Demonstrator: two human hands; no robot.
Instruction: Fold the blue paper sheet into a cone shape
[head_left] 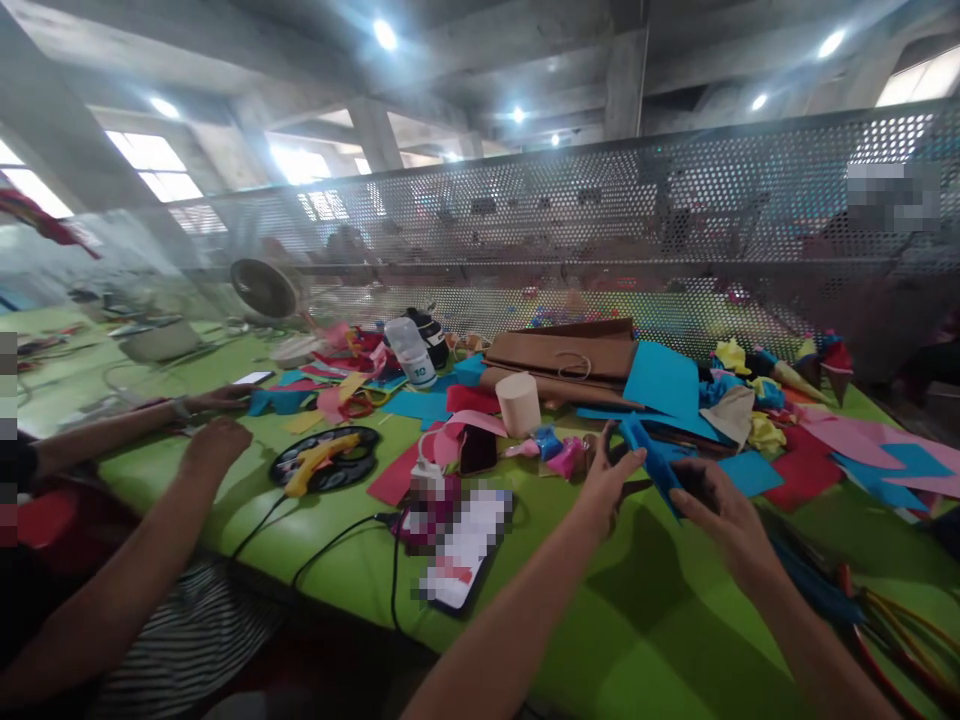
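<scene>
A folded strip of blue paper [651,465] is held up above the green table, between my two hands. My left hand [609,468] pinches its left side, thumb in front and the other fingers partly hidden behind. On the lower right edge, the thumb of my right hand [711,505] presses the paper, with fingers curled behind it. Just left of my left hand lie small twisted pieces in pink and blue [562,455]. A cream-coloured roll [518,404] stands beyond them, beside a dark phone-like block [478,449].
Brown sheets [559,355] and blue sheets [667,385] are stacked at the back. A phone [469,550] and a charger with cables [427,478] lie left of my arms. A yellow glue gun [319,462] rests on a black tray. A co-worker's arms [169,520] reach in from the left.
</scene>
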